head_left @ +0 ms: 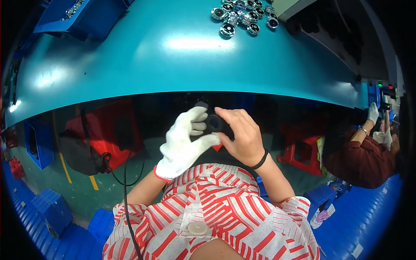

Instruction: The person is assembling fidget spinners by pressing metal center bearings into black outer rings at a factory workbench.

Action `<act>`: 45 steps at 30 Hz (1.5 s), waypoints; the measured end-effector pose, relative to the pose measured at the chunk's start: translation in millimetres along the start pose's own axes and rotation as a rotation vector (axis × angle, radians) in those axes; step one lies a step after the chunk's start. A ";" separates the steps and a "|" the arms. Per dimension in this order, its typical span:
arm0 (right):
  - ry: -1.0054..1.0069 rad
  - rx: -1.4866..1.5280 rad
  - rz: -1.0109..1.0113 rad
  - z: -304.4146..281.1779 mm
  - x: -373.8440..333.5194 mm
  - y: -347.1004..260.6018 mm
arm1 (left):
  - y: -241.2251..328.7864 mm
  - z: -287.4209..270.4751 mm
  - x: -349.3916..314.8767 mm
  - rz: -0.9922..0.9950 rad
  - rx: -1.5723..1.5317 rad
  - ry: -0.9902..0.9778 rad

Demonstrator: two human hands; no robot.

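Observation:
In front of my chest, just off the table's near edge, both hands meet around a small black ring (214,124). My right hand (241,135), bare with a black band at the wrist, pinches the ring between thumb and forefinger. White knitted glove covers my left hand (178,141); its curled fingers and thumb close on the ring's left side. By the left forefinger's tip is a small dark piece (201,104), too dim against the background to name.
Shiny round metal parts with black faces (242,17) cluster at the far side of the teal table (143,65). A blue bin (86,19) of small metal pieces stands far left. Red stools (110,130) are below. A co-worker's sleeve (368,160) shows at right. A black cable (126,195) hangs by my left arm.

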State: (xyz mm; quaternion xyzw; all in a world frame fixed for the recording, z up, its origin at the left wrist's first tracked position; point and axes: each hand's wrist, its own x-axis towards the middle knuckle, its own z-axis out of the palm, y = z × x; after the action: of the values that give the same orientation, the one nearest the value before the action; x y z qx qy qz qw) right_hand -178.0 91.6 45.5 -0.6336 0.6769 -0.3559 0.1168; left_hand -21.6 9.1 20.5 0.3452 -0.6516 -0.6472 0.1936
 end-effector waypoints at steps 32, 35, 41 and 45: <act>0.095 0.286 0.130 7.4 -3.6 1.7 | -10.6 0.3 12.2 -0.377 -1.073 -0.335; 0.072 0.284 0.130 6.8 -5.6 3.9 | -10.1 0.0 12.1 -0.373 -1.081 -0.333; 0.067 0.317 0.111 8.8 -5.3 4.2 | -8.8 -3.3 14.1 -0.324 -1.051 -0.341; 0.073 0.311 0.088 8.2 -3.4 4.9 | -7.2 -3.7 16.1 -0.337 -1.045 -0.336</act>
State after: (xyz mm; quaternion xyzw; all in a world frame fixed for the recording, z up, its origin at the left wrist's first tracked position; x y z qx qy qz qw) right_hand -176.2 91.8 35.6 -0.5643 0.6444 -0.4739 0.2042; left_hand -28.7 -4.3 10.6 0.1951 -0.2032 -0.9511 0.1264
